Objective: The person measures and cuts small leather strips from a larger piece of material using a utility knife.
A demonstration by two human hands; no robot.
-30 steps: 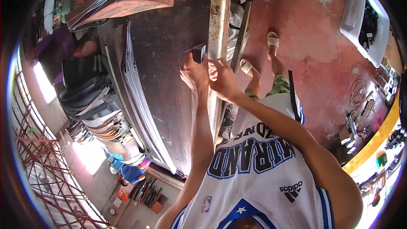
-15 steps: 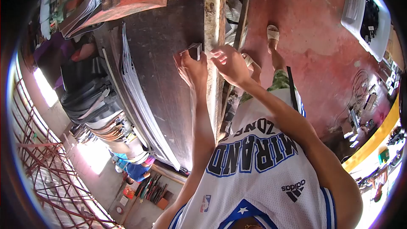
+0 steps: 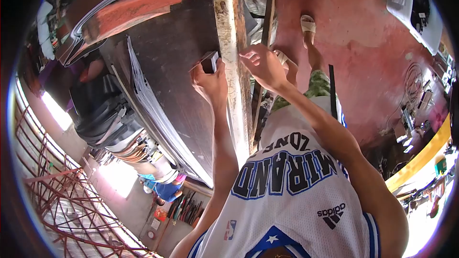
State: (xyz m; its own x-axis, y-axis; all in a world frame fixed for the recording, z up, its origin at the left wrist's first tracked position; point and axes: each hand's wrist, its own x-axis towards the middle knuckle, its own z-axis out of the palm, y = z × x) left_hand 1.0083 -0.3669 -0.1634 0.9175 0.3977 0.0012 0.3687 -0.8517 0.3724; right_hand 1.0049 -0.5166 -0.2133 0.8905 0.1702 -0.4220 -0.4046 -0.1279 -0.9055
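Observation:
My left hand is over the dark tabletop near its right edge. Its thumb and fingers are closed around the sides of a small rectangular block, dark with a pale side, possibly a stack of thin pieces. To its right, past the worn wooden beam along the table edge, is my right hand. The fingers of that hand are curled in, and whatever they may hold is too small or hidden to make out. The two hands are apart.
Long pale strips or sheets lie on the dark tabletop. A curved reddish piece is at its far end. Black sheet material hangs beyond the left side. A white bin with dark items stands on the red floor.
My left hand, still gripping the block, and the table have shifted slightly left in view. My right hand sits a little farther from the left one, its fingers still curled.

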